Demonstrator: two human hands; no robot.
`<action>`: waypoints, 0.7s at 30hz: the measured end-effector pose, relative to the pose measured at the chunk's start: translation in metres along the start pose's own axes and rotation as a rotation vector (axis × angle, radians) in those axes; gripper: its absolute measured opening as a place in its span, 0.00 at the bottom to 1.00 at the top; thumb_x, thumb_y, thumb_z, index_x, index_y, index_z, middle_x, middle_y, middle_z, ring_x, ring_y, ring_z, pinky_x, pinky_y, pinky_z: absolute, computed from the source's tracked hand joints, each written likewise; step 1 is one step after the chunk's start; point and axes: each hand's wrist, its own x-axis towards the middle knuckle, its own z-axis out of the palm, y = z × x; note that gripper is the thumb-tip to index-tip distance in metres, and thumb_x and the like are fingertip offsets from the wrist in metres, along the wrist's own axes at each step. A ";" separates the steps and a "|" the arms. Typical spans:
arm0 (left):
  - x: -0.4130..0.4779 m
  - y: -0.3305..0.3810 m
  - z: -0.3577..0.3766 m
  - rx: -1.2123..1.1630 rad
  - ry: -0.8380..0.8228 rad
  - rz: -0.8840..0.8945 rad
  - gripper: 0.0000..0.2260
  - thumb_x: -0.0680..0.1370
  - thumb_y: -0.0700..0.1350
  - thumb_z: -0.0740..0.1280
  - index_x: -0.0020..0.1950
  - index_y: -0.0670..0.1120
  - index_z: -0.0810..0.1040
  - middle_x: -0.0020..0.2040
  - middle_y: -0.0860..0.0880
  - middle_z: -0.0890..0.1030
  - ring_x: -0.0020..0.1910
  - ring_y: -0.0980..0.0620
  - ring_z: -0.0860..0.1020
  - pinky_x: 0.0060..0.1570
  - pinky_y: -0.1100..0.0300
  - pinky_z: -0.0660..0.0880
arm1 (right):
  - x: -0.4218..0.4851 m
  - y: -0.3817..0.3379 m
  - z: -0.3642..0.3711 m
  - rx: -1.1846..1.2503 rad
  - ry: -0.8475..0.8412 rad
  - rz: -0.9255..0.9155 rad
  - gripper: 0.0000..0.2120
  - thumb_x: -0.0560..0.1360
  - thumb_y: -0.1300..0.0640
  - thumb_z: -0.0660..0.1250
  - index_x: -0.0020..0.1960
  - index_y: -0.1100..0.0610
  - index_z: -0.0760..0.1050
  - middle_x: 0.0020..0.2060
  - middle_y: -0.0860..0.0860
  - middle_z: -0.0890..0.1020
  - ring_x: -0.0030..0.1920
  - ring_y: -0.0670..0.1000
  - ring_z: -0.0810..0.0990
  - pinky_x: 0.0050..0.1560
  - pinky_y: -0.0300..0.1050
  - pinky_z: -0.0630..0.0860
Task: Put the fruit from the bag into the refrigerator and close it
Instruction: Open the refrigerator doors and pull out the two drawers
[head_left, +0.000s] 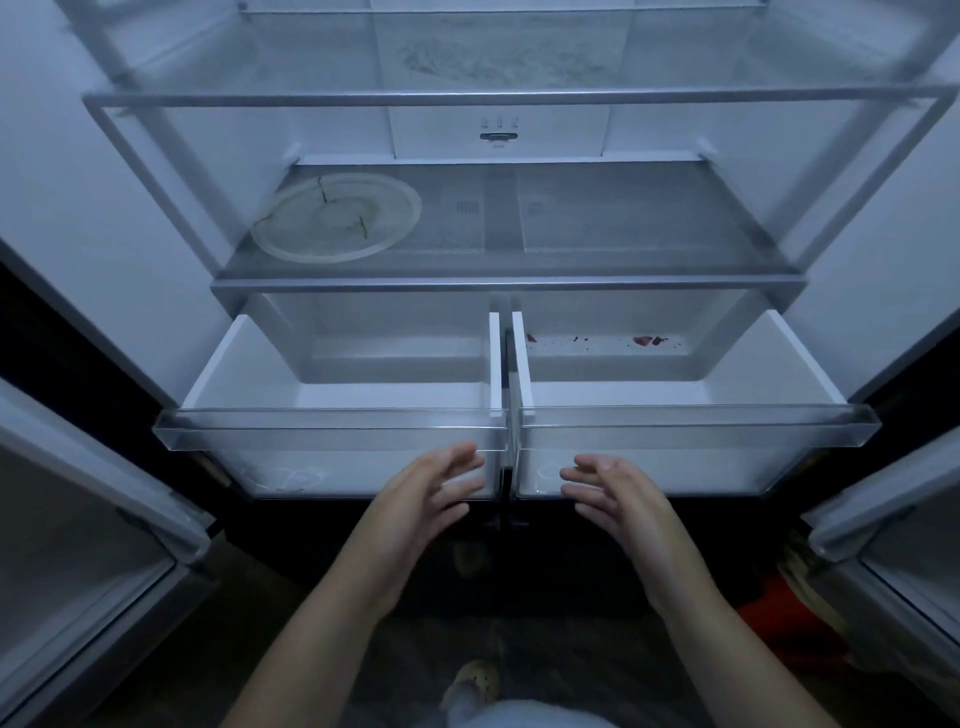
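Note:
The refrigerator stands open in front of me, with both doors swung wide. Its two bottom drawers are pulled out side by side: the left drawer (332, 421) holds nothing, and the right drawer (696, 423) has a few small red scraps at its back. My left hand (431, 493) and my right hand (613, 493) hover just in front of the drawer fronts, near the gap between them, with fingers loosely spread and nothing in them. An orange-red bag (774, 613) lies on the floor at the lower right, partly hidden by the right door. No fruit is visible.
A round glass plate (337, 218) lies on the left of the shelf (623, 228) above the drawers. The open left door (93, 519) and right door (893, 519) flank me. My foot in a light shoe (472, 680) is on the dark floor below.

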 end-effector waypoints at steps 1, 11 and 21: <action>-0.002 0.005 0.002 0.143 0.036 0.129 0.12 0.82 0.45 0.56 0.60 0.49 0.77 0.57 0.51 0.81 0.57 0.53 0.79 0.61 0.55 0.72 | -0.003 -0.005 0.001 -0.126 0.006 -0.120 0.09 0.80 0.57 0.58 0.54 0.57 0.76 0.50 0.53 0.83 0.51 0.51 0.82 0.56 0.46 0.76; 0.040 -0.010 -0.004 1.541 0.253 0.690 0.25 0.78 0.57 0.52 0.72 0.48 0.66 0.70 0.47 0.71 0.71 0.46 0.65 0.70 0.48 0.57 | 0.025 -0.014 0.002 -1.340 0.110 -0.775 0.26 0.76 0.42 0.53 0.71 0.52 0.64 0.69 0.52 0.68 0.71 0.53 0.62 0.72 0.56 0.58; 0.041 -0.019 0.010 1.559 0.351 0.647 0.27 0.76 0.59 0.52 0.68 0.46 0.69 0.64 0.46 0.73 0.67 0.45 0.68 0.69 0.45 0.60 | 0.030 -0.005 0.007 -1.407 0.147 -0.798 0.27 0.72 0.51 0.69 0.69 0.55 0.68 0.61 0.55 0.73 0.64 0.57 0.70 0.70 0.59 0.58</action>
